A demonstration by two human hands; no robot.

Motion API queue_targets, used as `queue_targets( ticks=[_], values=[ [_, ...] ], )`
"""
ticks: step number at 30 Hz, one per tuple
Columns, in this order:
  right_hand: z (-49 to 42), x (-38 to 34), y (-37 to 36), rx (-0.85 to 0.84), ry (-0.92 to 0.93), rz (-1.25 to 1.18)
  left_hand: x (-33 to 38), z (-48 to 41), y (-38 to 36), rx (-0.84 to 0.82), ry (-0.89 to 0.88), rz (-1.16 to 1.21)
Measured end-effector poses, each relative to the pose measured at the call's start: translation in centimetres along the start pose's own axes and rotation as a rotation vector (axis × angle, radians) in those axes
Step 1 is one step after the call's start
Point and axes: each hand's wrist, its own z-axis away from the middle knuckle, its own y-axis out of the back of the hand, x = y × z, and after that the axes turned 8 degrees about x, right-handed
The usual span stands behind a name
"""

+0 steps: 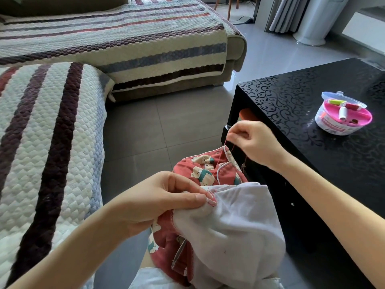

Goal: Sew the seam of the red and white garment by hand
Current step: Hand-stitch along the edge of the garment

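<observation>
Garment (225,222) bunched in lap, white lining out, red bear print behind. Left hand (158,202) fingers pressed together, pinching the seam edge (211,200) at its fingertips. Right hand (253,142) raised up and away, toward the worktop (312,101), fingers closed pinching red thread (218,161); needle itself too small to tell. Thread runs as 1 long diagonal from seam up to right hand, so pull axis is up-right, away from left hand. Seam sits touching left fingers, well apart from right. Sewing kit (343,116) on worktop, beyond the right hand.

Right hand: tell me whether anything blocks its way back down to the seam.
Nothing visible does. The right hand holds the red thread up above the garment; only open air lies between it and the seam pinched by the left hand.
</observation>
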Motion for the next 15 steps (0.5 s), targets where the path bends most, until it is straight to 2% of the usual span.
queue_targets(
  ticks=[3, 6, 15],
  values=[
    [-1.5, 2.6, -0.4, 0.14, -0.081, 0.278, -0.1, 0.1, 0.1, -0.021, 0.018, 0.013],
    [-2.2, 4.5, -1.1, 0.199, -0.136, 0.453, -0.2, 0.3, 0.2, -0.065, 0.037, 0.033],
    [-2.5, 5.9, -2.2, 0.192, -0.171, 0.593, 0.1, 0.5, 0.1, -0.083, 0.056, 0.039]
  ],
)
